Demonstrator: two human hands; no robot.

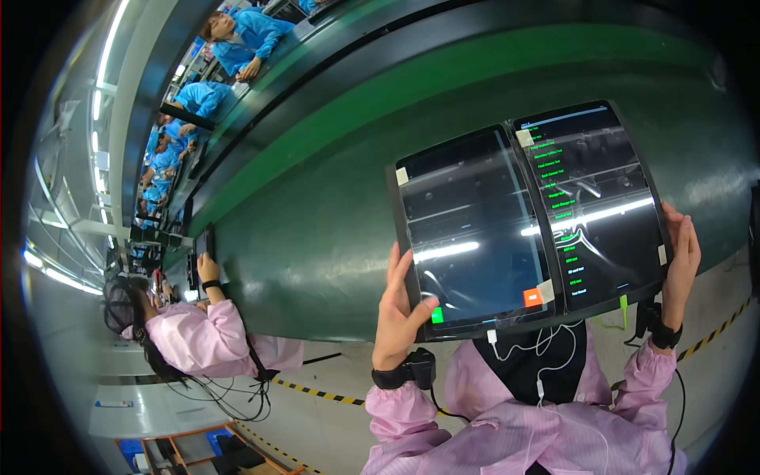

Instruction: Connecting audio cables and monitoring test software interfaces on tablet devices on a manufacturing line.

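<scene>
Above the green conveyor belt [317, 206], two tablets sit side by side, screens up for viewing. Left hand [400, 313] grips the left tablet [467, 229], thumb on its green button; right hand [679, 265] clasps the right tablet [594, 198], with white cables [538, 348] hanging below.

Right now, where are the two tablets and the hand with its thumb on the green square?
left tablet [467, 229], head view, middle of its dark screen.
right tablet [594, 202], head view, middle of its screen.
left hand [396, 313], head view, back of the hand.
</scene>
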